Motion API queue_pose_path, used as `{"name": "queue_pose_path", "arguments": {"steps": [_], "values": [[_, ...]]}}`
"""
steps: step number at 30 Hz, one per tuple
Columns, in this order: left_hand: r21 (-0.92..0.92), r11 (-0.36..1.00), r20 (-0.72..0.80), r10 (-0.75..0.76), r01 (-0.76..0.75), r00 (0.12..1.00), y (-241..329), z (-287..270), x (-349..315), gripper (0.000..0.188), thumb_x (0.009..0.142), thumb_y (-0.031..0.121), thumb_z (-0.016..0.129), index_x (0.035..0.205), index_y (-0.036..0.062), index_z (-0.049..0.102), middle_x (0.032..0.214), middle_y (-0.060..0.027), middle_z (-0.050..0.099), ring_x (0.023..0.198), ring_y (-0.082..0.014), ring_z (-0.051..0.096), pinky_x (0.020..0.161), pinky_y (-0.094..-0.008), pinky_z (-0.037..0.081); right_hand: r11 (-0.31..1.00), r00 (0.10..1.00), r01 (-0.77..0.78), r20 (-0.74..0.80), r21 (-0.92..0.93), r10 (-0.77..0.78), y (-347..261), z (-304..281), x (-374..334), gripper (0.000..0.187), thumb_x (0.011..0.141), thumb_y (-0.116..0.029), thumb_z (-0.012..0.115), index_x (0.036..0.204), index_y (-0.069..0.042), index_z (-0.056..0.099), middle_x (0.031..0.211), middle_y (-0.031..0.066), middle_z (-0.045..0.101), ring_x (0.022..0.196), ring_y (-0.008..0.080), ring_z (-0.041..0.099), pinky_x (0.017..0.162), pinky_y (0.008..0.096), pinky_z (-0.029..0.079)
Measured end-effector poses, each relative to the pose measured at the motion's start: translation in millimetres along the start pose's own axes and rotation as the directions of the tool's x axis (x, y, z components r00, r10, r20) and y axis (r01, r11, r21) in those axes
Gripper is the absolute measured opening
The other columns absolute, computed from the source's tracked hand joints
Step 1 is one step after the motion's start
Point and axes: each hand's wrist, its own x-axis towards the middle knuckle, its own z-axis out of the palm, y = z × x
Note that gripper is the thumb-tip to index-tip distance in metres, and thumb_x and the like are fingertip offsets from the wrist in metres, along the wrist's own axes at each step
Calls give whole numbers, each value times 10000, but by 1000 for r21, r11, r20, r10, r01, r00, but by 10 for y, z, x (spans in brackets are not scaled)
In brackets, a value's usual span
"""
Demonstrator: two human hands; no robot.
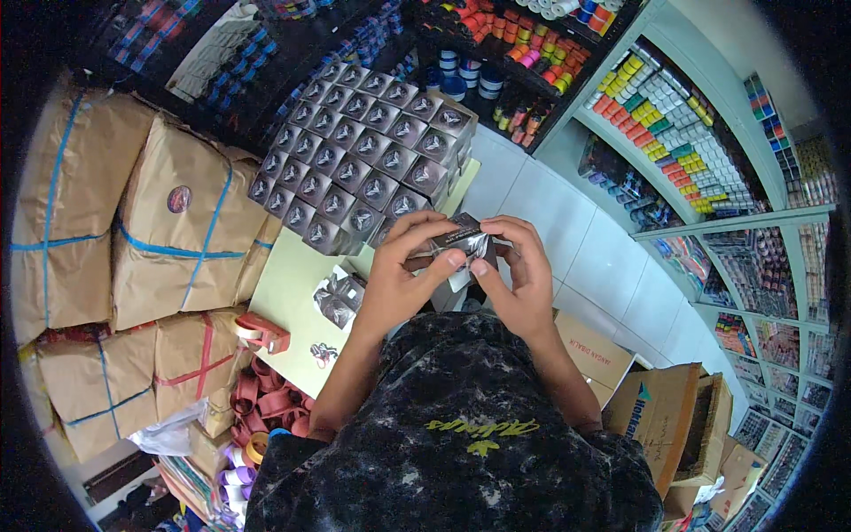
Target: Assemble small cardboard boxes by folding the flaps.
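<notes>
Between my two hands is a small dark box with a silvery print, held up in front of my chest. My left hand (pixel 403 270) grips the left side of the small box (pixel 464 236), its thumb against the near face. From the other side my right hand (pixel 521 282) closes on it, fingers over the top edge and thumb at the front. A pale flap shows below the box. Beyond my left hand, rows of similar dark boxes (pixel 346 155) are stacked on a pale yellow table (pixel 288 288). Flattened-looking dark cartons (pixel 339 299) lie beside my left wrist.
Small dark and silvery pieces (pixel 323 355) lie near a red tape dispenser (pixel 264 333). Paper-wrapped parcels (pixel 173 226) pile up at left, above reddish tape rolls (pixel 261 395). Cardboard boxes (pixel 656 421) stand at right. Shelves of colourful spools (pixel 660 133) line the far side, beyond white floor tiles (pixel 558 213).
</notes>
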Motion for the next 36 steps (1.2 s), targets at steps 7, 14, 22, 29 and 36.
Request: {"name": "queue_pose_path", "arguments": {"steps": [7,14,22,29,36], "values": [[39,999,-55,40,-38,998,-1,1,-14,339,892,159,761,1180,-8,697,1258,-148,614,1121,-230,621,960,-328,490,1000,998,-23,50,-11,24,-97,6,28,492,835,-68,784,1296,-32,614,1276,137,592,1160,245,614,938,356,541],[229,970,-88,106,-84,990,35,36,-31,356,871,185,805,1168,8,717,1238,-135,595,1057,-214,665,771,-298,614,952,995,56,-61,-302,-78,-95,115,-32,468,813,-61,789,1259,-19,652,1231,161,689,1087,244,692,907,326,568],[286,952,-149,157,-109,976,27,57,-49,345,860,199,809,1133,3,731,1178,-138,629,1022,-224,676,738,-294,615,990,987,-143,-72,2,142,-140,97,-37,380,880,-10,740,1252,-17,664,1284,158,666,1146,211,666,940,317,559],[214,976,-113,58,-33,992,144,38,-59,349,871,175,789,1170,9,722,1197,-116,642,1020,-183,658,772,-267,555,990,993,-120,3,77,121,-130,23,-17,293,915,11,706,1207,-3,679,1283,157,628,1216,216,615,974,310,539],[241,969,-61,73,-56,995,190,2,-36,345,865,166,791,1171,18,734,1206,-133,639,1048,-198,664,793,-290,582,948,974,-207,-35,244,222,-130,21,-60,270,909,18,706,1177,0,681,1297,158,613,1187,203,631,910,301,574]]}}
